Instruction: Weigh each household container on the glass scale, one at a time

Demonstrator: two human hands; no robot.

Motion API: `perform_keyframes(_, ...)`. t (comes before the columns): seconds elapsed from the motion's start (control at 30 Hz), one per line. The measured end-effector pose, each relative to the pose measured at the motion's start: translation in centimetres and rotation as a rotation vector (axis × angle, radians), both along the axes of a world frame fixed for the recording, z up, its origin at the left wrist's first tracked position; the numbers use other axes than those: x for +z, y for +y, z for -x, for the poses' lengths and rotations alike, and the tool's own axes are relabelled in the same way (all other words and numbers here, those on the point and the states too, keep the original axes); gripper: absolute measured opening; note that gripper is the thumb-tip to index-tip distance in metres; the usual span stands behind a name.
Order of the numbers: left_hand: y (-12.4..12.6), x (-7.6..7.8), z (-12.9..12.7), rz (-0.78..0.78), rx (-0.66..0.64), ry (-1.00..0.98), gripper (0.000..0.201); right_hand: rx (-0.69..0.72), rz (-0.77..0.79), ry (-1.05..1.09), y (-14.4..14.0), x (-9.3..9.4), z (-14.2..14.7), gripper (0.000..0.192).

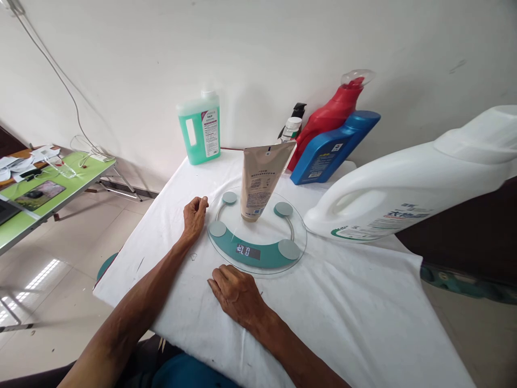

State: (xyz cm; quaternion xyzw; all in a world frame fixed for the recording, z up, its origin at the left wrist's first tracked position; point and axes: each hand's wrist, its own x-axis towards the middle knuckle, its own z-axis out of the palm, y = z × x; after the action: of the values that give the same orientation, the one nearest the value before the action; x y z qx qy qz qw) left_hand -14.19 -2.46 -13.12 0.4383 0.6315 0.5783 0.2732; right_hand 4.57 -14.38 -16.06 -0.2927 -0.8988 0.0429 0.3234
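Note:
A round glass scale (270, 263) with a teal band and a lit display lies on the white cloth. On it, a beige squeeze tube (260, 180) stands upright on its cap. Just left of the scale's edge rests my left hand (195, 218), its fingers curled in and no object showing in them. My right hand (237, 293) lies on the cloth in front of the display, loosely closed with nothing visible in it. Neither hand touches the tube.
Behind the scale stand a green liquid jug (197, 129), a red bottle (329, 121), a blue bottle (333, 151) and a small white-capped bottle (293, 126). A big white detergent bottle (404, 183) is at right. A green table (76, 183) with papers stands at left.

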Motion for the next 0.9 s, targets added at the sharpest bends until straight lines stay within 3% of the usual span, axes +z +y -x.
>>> perform_keyframes(0.4,-0.1,0.2,-0.1,0.009,0.002,0.019,0.045,-0.002,-0.002,0.031,0.0,0.1,0.0,0.023)
perform_keyframes(0.57,-0.8,2.7,-1.3,-0.171,0.026,0.165,0.045,-0.001,0.019,0.038,0.1,0.1,0.2,0.025)
perform_keyframes(0.67,-0.4,5.0,-3.1,-0.296,-0.148,0.248,0.090,0.001,0.029,0.031,0.2,0.0,0.2,0.027)
perform_keyframes(0.73,0.3,6.3,-4.5,-0.342,-0.292,0.280,0.109,0.009,0.029,0.019,0.2,0.0,0.1,0.027)
perform_keyframes(0.83,1.5,7.6,-6.4,-0.355,-0.426,0.278,0.113,0.011,0.042,0.010,0.1,0.0,0.0,0.027)
perform_keyframes(0.9,2.2,7.9,-7.3,-0.305,-0.465,0.271,0.098,0.019,0.056,0.016,0.1,0.0,-0.1,0.026)
